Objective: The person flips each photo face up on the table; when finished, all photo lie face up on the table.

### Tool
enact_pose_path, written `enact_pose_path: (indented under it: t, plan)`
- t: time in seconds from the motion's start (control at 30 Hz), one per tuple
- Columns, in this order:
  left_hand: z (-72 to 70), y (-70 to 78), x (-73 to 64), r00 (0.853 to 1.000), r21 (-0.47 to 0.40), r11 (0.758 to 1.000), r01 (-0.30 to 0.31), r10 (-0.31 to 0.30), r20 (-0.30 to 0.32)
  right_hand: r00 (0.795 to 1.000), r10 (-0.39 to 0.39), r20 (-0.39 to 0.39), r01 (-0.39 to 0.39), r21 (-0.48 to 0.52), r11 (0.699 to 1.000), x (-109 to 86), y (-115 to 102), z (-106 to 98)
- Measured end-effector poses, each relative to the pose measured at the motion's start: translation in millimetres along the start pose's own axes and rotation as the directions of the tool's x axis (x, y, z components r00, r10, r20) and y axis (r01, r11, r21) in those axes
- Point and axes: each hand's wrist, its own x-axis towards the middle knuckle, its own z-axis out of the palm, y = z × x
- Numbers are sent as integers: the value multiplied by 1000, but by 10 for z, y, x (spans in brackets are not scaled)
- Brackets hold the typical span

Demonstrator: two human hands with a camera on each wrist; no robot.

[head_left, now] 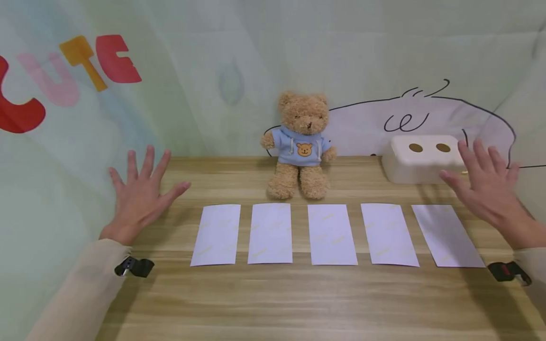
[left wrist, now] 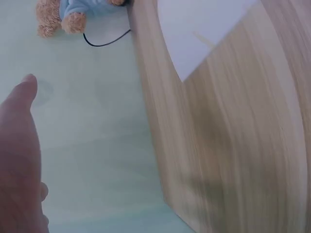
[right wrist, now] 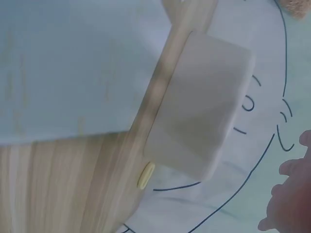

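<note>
Left hand (head_left: pixel 138 196): released, fingers spread, thumb toward the row of paper; it holds nothing.
Right hand (head_left: pixel 488 187): also released and fanned out, overlapping the end of the white box (head_left: pixel 420 168) in the head view; the right wrist view shows a gap between its fingertips and the box.
Paper sheets (head_left: pixel 332 234): five, flat and side by side on the wood-grain counter (head_left: pixel 273 303), faint yellow marks on the upper faces. The even gaps probably serve to let each be told apart and reached singly.
Teddy bear (head_left: pixel 298 147): upright in a blue hoodie behind the middle of the row, likely set back to leave the front to the paper. Whether it leans on the printed backdrop (head_left: pixel 204 57) I cannot tell.
Box position: back right, presumably out of the row's way, a small yellow object (right wrist: pixel 146 175) just beside its end.
Raised pose: arms wide apart, perhaps to keep the layout in plain sight.
Row and hands: all five lie between the hands, touched by neither. The leftmost sheet (head_left: pixel 216 235) is well apart from the left hand; the rightmost sheet (head_left: pixel 448 237) is nearer the right, to its left and closer to the person.
</note>
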Motion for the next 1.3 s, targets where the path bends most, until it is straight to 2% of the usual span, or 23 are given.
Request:
enact_pose_path:
  t: [0.27,0.5,0.6,0.73,0.9,1.1,1.3]
  plan:
    - [-36,163,-34,1000,-81,997,-21,20,-12,993,-79,-85,89,115,989,35,-257,45]
    - [-64,278,-95,998,-107,994,-27,22,-52,982,-126,-139,152,194,969,56,-525,124]
    - [-78,316,-136,997,-118,993,-28,19,-70,978,-137,-155,177,281,943,60,-624,147]
    - [-88,371,-165,995,-162,986,-40,24,-98,983,-119,-138,166,405,899,70,-776,155]
    - [-99,445,-175,989,-229,971,-73,40,-146,988,-100,-115,145,510,848,120,-1009,192]
    - [-99,557,-185,978,-329,935,-135,72,-195,988,-103,-111,150,598,787,198,-1290,318]
    - [-98,634,-249,972,-405,899,-170,85,-219,982,-153,-109,187,648,738,285,-1585,448]
